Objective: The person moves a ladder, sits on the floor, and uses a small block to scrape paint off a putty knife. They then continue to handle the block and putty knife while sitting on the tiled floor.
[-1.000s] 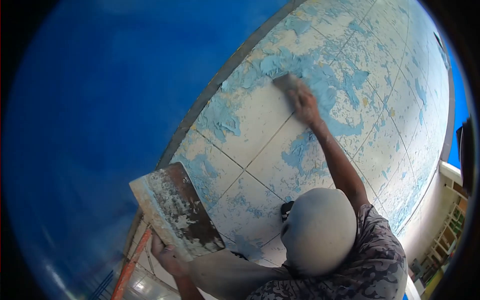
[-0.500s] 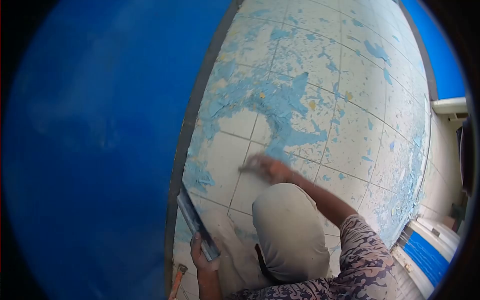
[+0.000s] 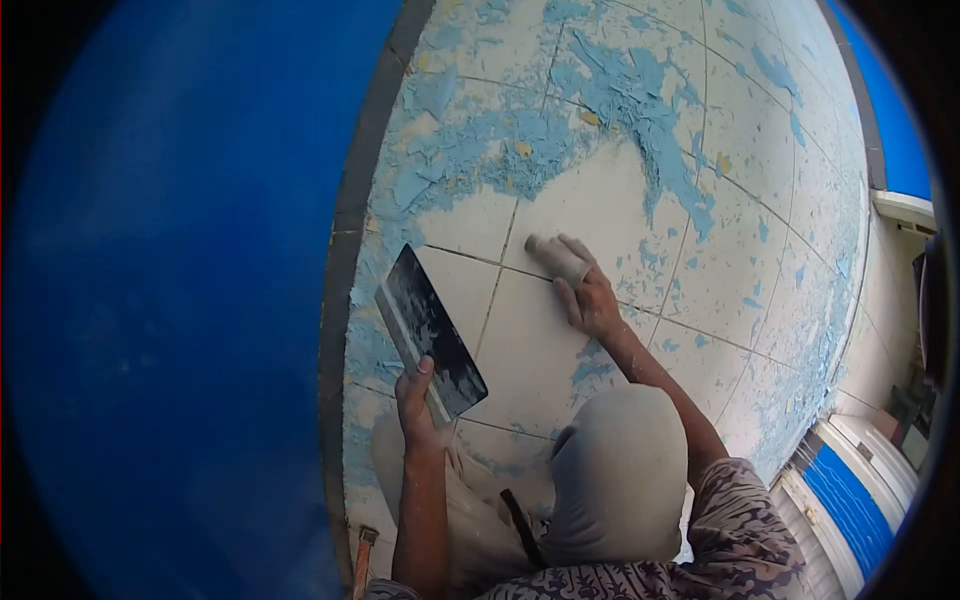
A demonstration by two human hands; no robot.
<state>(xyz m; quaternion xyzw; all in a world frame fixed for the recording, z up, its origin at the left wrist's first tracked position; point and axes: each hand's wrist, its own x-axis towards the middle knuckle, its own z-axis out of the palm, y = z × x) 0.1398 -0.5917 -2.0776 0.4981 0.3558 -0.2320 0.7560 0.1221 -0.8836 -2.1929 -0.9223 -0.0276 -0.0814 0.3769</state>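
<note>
My left hand (image 3: 416, 400) grips a wide flat scraper (image 3: 432, 335) by its pale metal edge, its dark face marked with whitish smears and turned up. The scraper is tilted above the floor, near the grey border strip. My right hand (image 3: 590, 295) reaches low over the white floor tiles (image 3: 530, 330), at a swept-looking patch. Its fingers are pale with dust and bent around something with a small grey-green end showing; the rest is hidden. Beyond that hand, light-blue paint flakes (image 3: 640, 90) lie heaped in an arc.
A blue wall or panel (image 3: 180, 300) with a dark border (image 3: 350, 190) runs along the left. More flakes are scattered across the tiles to the right. An orange-handled tool (image 3: 362, 565) lies at lower left. A blue and white container (image 3: 850, 495) stands at lower right.
My left hand has raised the scraper and turned its broad face into view. My right hand has moved forward and right, and flakes have shifted away from it. The view has shifted too.
</note>
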